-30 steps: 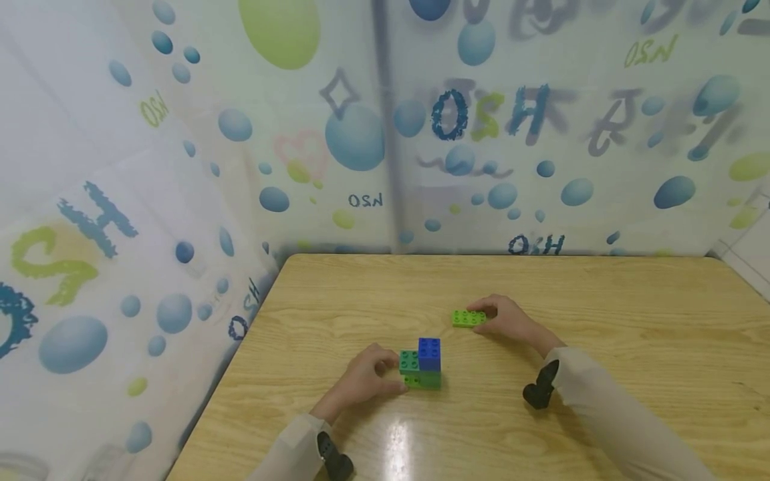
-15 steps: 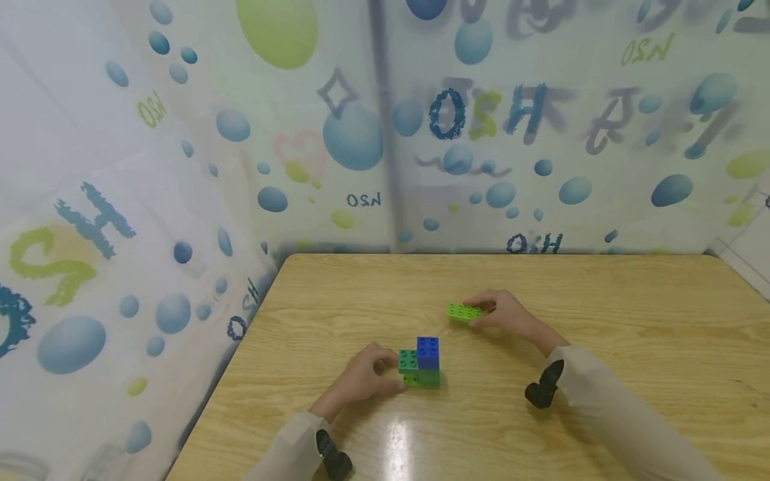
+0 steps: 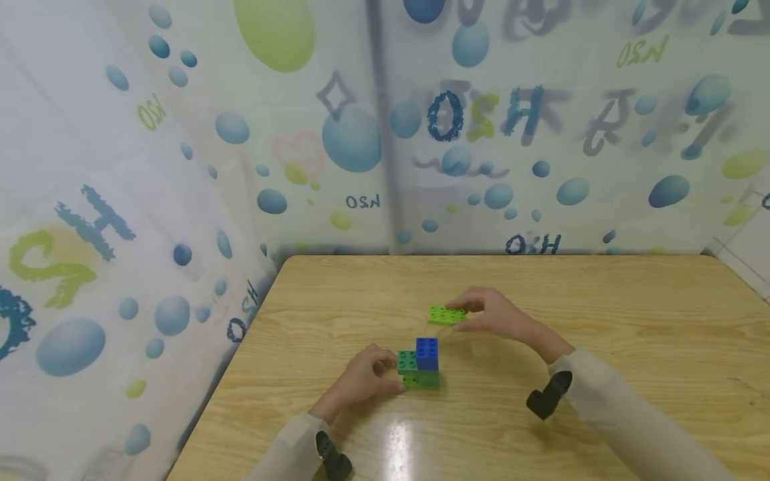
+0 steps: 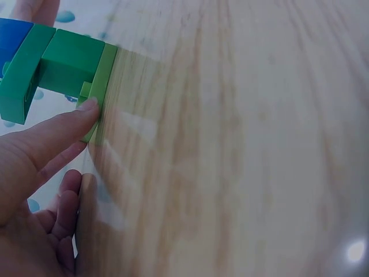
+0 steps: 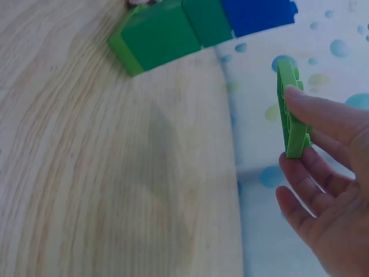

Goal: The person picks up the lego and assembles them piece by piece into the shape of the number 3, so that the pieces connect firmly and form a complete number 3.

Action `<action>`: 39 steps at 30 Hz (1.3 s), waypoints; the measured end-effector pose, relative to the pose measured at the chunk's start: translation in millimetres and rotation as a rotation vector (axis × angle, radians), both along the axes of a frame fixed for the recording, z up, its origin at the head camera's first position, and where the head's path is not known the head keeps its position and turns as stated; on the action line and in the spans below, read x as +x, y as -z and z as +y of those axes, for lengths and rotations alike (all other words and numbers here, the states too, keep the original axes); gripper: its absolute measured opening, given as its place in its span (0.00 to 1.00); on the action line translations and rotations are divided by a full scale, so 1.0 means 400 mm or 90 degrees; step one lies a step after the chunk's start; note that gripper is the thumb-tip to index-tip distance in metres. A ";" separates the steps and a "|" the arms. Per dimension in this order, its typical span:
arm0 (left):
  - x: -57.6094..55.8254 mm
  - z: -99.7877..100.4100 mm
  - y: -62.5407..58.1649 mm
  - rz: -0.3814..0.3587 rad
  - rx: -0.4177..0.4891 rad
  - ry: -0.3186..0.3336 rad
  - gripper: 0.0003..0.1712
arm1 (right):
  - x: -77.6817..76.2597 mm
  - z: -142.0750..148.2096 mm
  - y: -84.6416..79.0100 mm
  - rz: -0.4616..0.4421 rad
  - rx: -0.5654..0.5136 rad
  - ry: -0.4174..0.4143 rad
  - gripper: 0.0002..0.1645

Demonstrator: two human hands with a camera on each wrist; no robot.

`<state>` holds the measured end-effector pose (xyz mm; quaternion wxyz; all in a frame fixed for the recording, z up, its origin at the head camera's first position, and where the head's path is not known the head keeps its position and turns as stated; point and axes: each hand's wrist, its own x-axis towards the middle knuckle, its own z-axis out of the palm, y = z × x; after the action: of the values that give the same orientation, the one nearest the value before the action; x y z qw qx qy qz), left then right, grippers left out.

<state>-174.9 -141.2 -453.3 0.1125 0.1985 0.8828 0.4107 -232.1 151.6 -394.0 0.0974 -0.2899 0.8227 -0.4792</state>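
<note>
From my remote station I see the right hand (image 3: 494,315) pinching a lime-green eight-stud toy brick (image 3: 440,316) between thumb and fingers, raised over the wooden table (image 3: 577,300) just beyond the brick stack (image 3: 429,379). The left hand (image 3: 362,378) pinches the stack's lime base (image 4: 102,81) at its left end, a blue brick (image 3: 427,354) topping the green ones.

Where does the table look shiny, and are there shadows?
Head view: a white streak glares on the table at the bottom; left wrist view: a bright spot at lower right; right wrist view: a dark patch, maybe shadow, below the stacked blocks.
</note>
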 end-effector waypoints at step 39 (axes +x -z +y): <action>0.001 0.005 -0.002 0.040 0.000 0.009 0.19 | 0.125 -0.120 -0.051 0.118 0.006 -0.051 0.24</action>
<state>-174.3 -139.3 -452.4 0.0873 0.2175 0.8846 0.4032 -181.9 103.5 -373.5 0.0414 -0.3654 0.8183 -0.4418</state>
